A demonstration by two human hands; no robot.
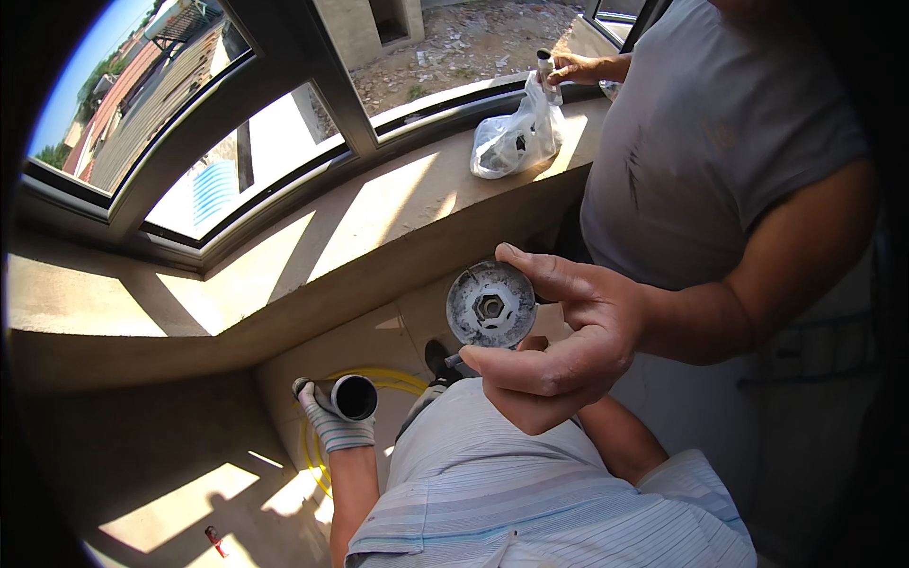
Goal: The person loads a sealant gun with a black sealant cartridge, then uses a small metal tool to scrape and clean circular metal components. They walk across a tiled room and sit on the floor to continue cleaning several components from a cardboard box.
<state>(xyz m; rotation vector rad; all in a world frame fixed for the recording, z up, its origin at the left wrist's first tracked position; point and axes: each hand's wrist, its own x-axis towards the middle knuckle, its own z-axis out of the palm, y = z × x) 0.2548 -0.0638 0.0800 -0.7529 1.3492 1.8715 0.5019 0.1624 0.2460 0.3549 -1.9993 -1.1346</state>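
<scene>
My left hand (pixel 331 424), in a white striped work glove, is closed around a dark tube (pixel 355 398) whose round open end points up. My bare right forearm (pixel 620 440) extends behind a co-worker's hand (pixel 573 336), which hides my right hand and its fingers. Between thumb and fingers, that co-worker's hand holds up a round, worn grey metal disc (pixel 491 305) with a hexagonal centre. At the windowsill, the co-worker's other hand (pixel 571 68) grips a metal tube (pixel 548 78) by a clear plastic bag (pixel 516 142).
The co-worker (pixel 701 142), in a grey shirt, stands close on my right. A sunlit window ledge (pixel 379 213) runs under dark window frames (pixel 350 104). A yellow hose (pixel 379 377) curls on the floor beyond my left hand. A small red object (pixel 216 541) lies at the lower left.
</scene>
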